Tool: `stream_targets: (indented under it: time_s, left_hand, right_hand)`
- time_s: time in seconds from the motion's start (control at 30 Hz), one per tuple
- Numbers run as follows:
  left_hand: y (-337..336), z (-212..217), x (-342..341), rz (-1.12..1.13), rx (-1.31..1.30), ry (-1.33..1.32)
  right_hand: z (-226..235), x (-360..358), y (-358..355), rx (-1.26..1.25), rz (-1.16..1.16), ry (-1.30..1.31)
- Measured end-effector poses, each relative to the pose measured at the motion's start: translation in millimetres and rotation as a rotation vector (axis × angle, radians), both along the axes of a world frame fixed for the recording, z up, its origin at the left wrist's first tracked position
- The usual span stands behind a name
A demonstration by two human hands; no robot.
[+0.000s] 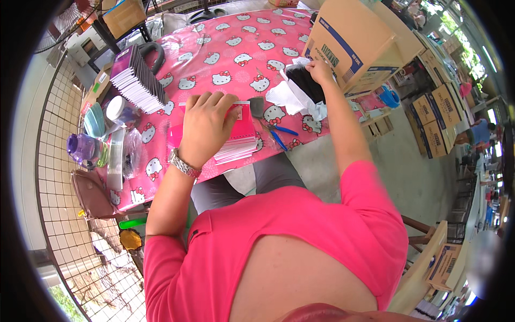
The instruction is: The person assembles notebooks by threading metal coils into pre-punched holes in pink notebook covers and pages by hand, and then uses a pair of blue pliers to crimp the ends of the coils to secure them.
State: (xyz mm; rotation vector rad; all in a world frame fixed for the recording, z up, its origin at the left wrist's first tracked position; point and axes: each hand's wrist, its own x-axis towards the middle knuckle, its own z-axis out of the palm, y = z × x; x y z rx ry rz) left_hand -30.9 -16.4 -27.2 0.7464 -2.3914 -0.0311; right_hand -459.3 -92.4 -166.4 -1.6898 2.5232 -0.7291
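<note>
A stack of pink notebooks (238, 140) lies near the table's front edge. My left hand (208, 121) rests on it, fingers bent over the far edge of the top notebook, where a pale strip shows. To the right, my right hand (320, 72) reaches into an opened white wrapper (287, 95) around a black bundle (306, 83). Its fingers are closed at the bundle's far end; what they pinch is too small to make out. Blue-handled pliers (279, 137) lie between the notebooks and the wrapper, beside a dark grey flat piece (257, 107).
Purple wire-bound notebooks (137, 80) stand piled at the left, near a white-lidded jar (122, 111) and a purple bottle (83, 147). A large open carton (354, 45) stands at the right. The table (236, 59) has a pink patterned cover. Wire mesh (56, 188) runs along the left.
</note>
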Motion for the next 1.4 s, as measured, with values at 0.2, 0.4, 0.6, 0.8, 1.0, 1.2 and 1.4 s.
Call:
stream_targets:
  time_s: [0.2,0.4,0.6,0.8,1.0,1.2,1.4]
  left_hand:
    - [-2,1,-7,-0.015,-0.013,0.025]
    - [-3,1,-3,0.009,0.013,0.003]
    - [-1,2,-2,0.028,-0.005,-0.010]
    - [2,-2,-3,0.057,-0.031,0.024]
    - [5,-2,-3,0.068,-0.046,0.022]
    - [6,-3,-5,0.074,-0.043,0.029]
    - [7,-1,0,0.047,-0.050,0.047]
  right_hand:
    - [20,-7,8,-0.193,-0.016,-0.002]
    - [118,185,110,-0.248,0.825,-0.538]
    - [122,216,123,-0.529,0.910,-0.490]
    - [129,225,123,-0.264,0.640,-0.765]
    - [129,219,124,-0.271,0.753,-0.644]
    - [133,233,128,-0.363,0.757,-0.372]
    - [154,223,140,-0.191,0.789,-0.323]
